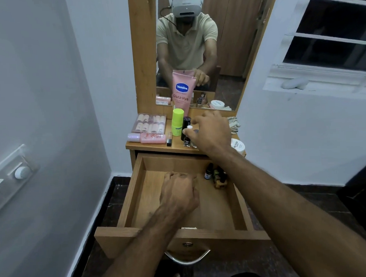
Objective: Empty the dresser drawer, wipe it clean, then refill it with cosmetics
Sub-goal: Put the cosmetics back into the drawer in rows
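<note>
Left hand (178, 191) clenched inside the drawer (138, 191); right hand (209, 130) pinches a white-capped bottle (189, 128) above.

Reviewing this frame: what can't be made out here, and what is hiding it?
Head view, the only one:
- Whether the left hand, fisted in the drawer, holds anything: its back faces the camera.
- What the right hand pinches among the small bottles on the dresser top: fingers cover it.
- The little bottles in the drawer's far right corner: partly behind the right forearm, labels too small.
- The white jar: forearm covers part.
</note>
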{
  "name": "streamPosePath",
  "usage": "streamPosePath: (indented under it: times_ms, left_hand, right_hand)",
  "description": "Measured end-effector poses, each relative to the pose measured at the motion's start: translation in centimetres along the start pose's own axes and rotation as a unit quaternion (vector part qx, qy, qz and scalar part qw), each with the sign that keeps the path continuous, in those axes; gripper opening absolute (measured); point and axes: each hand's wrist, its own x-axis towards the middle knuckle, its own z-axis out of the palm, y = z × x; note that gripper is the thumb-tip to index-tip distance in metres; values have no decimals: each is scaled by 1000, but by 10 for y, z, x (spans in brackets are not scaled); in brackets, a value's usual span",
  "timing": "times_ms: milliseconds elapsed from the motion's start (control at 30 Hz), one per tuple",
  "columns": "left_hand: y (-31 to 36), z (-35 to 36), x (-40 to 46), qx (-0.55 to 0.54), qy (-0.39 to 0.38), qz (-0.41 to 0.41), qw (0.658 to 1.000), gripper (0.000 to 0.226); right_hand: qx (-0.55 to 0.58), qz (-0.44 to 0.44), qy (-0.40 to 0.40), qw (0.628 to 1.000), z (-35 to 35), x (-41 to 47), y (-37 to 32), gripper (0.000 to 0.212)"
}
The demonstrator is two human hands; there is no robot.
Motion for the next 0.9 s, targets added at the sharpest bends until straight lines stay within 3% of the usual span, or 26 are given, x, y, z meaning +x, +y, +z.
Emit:
streamPosePath:
  times_ms: [267, 367, 433, 533, 633, 733, 900]
  left_hand:
    - [3, -5, 0, -2, -1, -19, 1000, 34]
    - [6, -10, 0, -1, 40, -44, 998, 30]
    - [7, -16, 1, -20, 81, -77, 994, 26]
    - [6, -20, -1, -40, 117, -100, 987, 29]
    - [7, -16, -2, -47, 93, -62, 993, 39]
    - [12, -12, -1, -40, 60, 10, 997, 38]
    - [6, -8, 0, -36, 46, 26, 998, 31]
  right_hand:
    - [47, -2, -8, 999, 11, -5, -1, 25]
    - [166, -19, 33, 985, 3, -18, 3, 22]
    - [285, -5, 60, 957, -6, -37, 8, 17]
    - [380, 56, 32, 923, -7, -70, 23, 12]
    - [429, 111, -8, 897, 10, -92, 41, 17]
    - [419, 117, -38, 900, 22, -102, 46, 35]
    - [409, 110, -51, 904, 29, -105, 44, 21]
